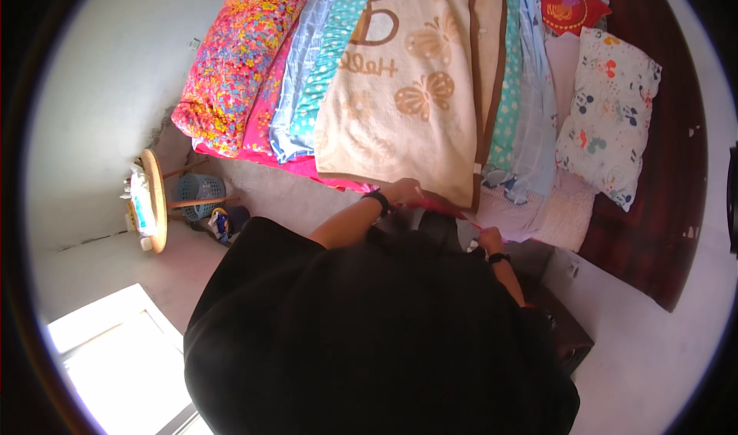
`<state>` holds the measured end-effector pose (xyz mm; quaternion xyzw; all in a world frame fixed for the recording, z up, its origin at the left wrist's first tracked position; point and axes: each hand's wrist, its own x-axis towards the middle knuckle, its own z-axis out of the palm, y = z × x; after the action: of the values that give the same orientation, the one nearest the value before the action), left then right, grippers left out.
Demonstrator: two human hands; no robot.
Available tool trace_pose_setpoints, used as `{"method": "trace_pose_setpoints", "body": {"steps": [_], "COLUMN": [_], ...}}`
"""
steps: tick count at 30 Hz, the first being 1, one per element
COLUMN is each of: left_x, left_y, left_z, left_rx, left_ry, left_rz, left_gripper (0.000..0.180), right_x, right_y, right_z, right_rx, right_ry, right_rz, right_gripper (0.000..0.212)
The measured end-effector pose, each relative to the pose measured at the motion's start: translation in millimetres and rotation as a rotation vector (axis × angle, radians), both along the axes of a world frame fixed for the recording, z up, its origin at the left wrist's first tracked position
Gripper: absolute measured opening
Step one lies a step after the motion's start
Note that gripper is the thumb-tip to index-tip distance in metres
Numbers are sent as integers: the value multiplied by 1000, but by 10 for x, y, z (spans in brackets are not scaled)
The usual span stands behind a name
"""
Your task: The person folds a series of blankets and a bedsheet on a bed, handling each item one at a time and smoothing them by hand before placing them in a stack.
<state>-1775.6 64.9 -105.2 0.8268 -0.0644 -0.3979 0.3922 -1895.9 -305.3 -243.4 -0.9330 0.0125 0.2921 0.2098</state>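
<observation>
I stand at the edge of a bed. My left hand [403, 193], with a dark band at the wrist, is closed on the edge of a pink bedsheet [440, 206]. Farther right, my right hand [490, 240], also banded, grips the same pink edge, which stretches between the two hands. A cream blanket [430, 146] with brown butterflies and a brown border lies just beyond my hands, over a turquoise star-patterned quilt [503, 139]. My dark top hides whatever is below the hands.
A flowered bedding roll [242, 54] lies at the bed's left. On the right are a white patterned pillow [611, 120], a red cushion [570, 4] and a dark wooden headboard [661, 166]. A round-topped stool [156, 200] and a blue basket [198, 193] stand by the left wall.
</observation>
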Motion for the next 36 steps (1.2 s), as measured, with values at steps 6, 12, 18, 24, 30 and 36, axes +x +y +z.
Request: {"method": "trace_pose_setpoints", "body": {"steps": [6, 12, 18, 24, 30, 36], "left_x": [-271, -397, 153, 1497, 2113, 2354], "left_y": [579, 622, -141, -1411, -1668, -1449], "left_z": [-319, -323, -304, -78, -649, -691], "left_rx": [204, 193, -31, 105, 332, 79], "left_ry": [-199, -116, -184, -258, -58, 70], "left_rz": [-68, 224, 229, 338, 434, 263], "left_gripper": [36, 37, 17, 22, 55, 30], "right_x": [544, 1781, 3294, 4844, 6136, 6759], "right_y": [52, 156, 652, 1284, 1288, 1444], "right_z": [288, 345, 180, -38, -507, -106], "right_rx": [673, 425, 283, 268, 423, 676], "right_ry": [431, 445, -36, -258, -418, -47], "right_rz": [-529, -486, -161, -135, -204, -516], "right_gripper": [14, 15, 20, 36, 64, 57]}}
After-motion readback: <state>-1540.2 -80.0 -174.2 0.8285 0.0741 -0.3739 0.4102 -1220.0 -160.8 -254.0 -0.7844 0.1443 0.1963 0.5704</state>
